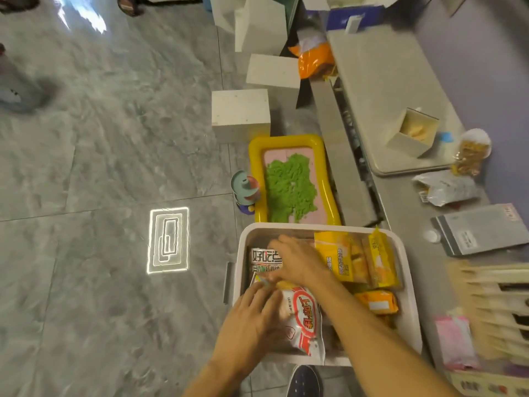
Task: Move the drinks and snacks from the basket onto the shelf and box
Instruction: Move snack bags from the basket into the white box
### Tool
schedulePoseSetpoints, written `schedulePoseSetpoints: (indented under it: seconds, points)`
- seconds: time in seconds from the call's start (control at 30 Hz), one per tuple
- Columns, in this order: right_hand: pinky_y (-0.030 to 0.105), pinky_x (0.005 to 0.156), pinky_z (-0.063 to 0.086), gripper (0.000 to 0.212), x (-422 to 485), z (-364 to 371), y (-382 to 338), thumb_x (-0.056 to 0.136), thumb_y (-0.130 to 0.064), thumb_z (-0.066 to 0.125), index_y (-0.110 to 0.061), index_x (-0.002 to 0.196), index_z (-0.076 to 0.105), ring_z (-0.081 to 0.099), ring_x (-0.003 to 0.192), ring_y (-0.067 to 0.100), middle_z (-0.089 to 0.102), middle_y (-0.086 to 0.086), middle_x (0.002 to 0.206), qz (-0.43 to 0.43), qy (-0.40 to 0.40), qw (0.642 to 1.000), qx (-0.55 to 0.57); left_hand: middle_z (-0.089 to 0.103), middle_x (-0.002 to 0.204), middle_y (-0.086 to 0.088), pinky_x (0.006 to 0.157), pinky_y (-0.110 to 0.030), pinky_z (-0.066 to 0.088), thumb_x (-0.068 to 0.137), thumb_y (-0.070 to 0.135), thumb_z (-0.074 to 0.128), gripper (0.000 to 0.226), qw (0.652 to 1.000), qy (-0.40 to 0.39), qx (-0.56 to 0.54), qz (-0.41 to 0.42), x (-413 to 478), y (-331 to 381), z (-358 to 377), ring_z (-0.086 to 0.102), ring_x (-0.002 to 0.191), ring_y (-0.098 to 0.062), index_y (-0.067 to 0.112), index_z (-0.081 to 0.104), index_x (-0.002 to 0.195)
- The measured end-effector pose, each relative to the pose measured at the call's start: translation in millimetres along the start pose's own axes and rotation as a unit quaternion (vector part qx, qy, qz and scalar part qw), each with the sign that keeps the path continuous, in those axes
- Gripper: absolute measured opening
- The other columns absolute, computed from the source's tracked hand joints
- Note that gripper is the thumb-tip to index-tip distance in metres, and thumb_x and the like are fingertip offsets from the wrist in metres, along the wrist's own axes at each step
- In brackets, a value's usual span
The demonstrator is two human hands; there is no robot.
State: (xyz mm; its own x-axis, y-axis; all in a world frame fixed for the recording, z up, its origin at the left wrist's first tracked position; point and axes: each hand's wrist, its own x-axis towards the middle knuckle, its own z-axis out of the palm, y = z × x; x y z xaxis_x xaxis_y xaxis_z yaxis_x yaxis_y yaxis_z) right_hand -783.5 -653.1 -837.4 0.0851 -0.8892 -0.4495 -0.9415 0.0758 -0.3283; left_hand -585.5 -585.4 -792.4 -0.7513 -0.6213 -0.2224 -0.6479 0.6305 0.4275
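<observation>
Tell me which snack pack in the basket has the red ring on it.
The white shrimp-chip bag at the basket's near end, beside the left hand. The other packs are yellow or orange, or white with black characters.

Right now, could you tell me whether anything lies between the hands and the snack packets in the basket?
Nothing visible does: the right hand rests on the white packet and the left hand on the shrimp snack bag.

"SHRIMP" on white snack bag (300, 322)
</observation>
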Motion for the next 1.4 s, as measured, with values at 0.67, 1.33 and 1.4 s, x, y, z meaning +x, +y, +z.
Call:
schedulePoseSetpoints:
  seconds: [0.67, 1.33, 1.4]
  points:
    - [0.036, 0.083, 0.064, 0.04, -213.0, -305.0, -3.5, 0.076, -0.038, 0.096, -0.03, 0.113, 0.084, 0.075, 0.088, -0.003, 0.081, -0.019, 0.096, 0.149, 0.331, 0.856, 0.369, 0.064, 0.138, 0.005, 0.105, -0.04, 0.052, 0.074, 0.065, 0.083, 0.08, 0.989, 0.149, -0.011, 0.016, -29.1, 81.1, -291.8, 0.054, 0.132, -0.021, 0.02, 0.066, 0.138]
    - [0.006, 0.054, 0.05, 0.031, -617.9, -380.9, -79.7, 0.085, -0.032, 0.091, -0.025, 0.114, 0.084, 0.07, 0.075, -0.015, 0.068, -0.039, 0.071, 0.332, 0.662, 0.598, 0.307, 0.066, 0.127, 0.008, 0.092, -0.033, 0.053, 0.069, 0.058, 0.09, 0.074, 0.936, 0.114, -0.017, 0.334, -17.0, 325.6, -490.2, 0.058, 0.114, -0.016, 0.027, 0.068, 0.133]
    - [0.008, 0.055, 0.051, 0.031, -667.0, -361.2, -95.4, 0.085, -0.028, 0.091, -0.022, 0.114, 0.084, 0.071, 0.075, -0.013, 0.069, -0.037, 0.073, 0.355, 0.687, 0.56, 0.299, 0.065, 0.128, 0.011, 0.093, -0.03, 0.053, 0.07, 0.061, 0.088, 0.074, 0.923, 0.09, -0.022, 0.374, -30.4, 363.7, -478.7, 0.057, 0.113, -0.013, 0.03, 0.067, 0.134]
